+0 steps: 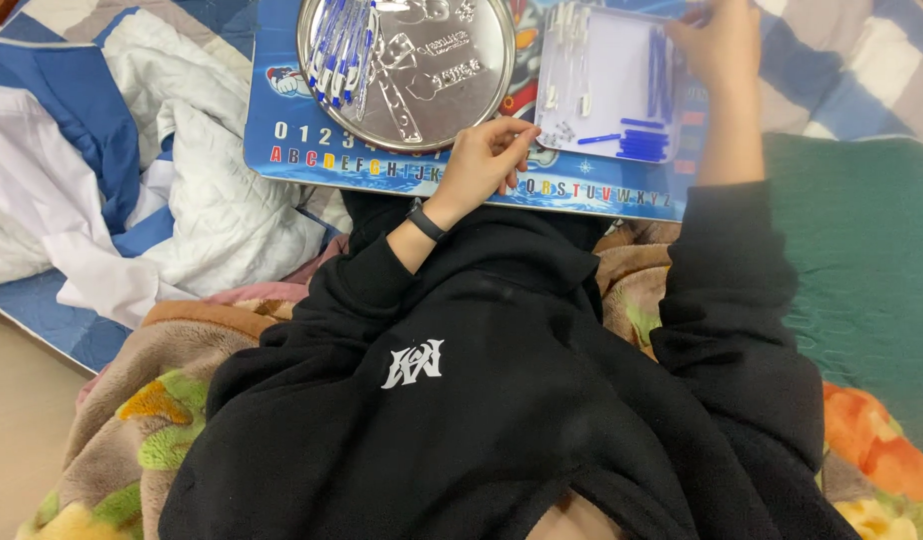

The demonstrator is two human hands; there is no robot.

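My left hand rests on the blue lap board, fingers curled with their tips together near several tiny parts by the near left corner of the white tray; I cannot tell if it pinches one. My right hand reaches over the tray's far right corner, its fingers partly cut off by the frame's top edge. Blue pen parts lie in the tray. A round metal plate to the left holds several blue and clear pen pieces.
The board lies across my lap, on a bed. White and blue bedding is bunched at the left, a green quilted cushion sits at the right, and a floral fleece blanket covers my legs. I wear a black sweatshirt and a dark wristband.
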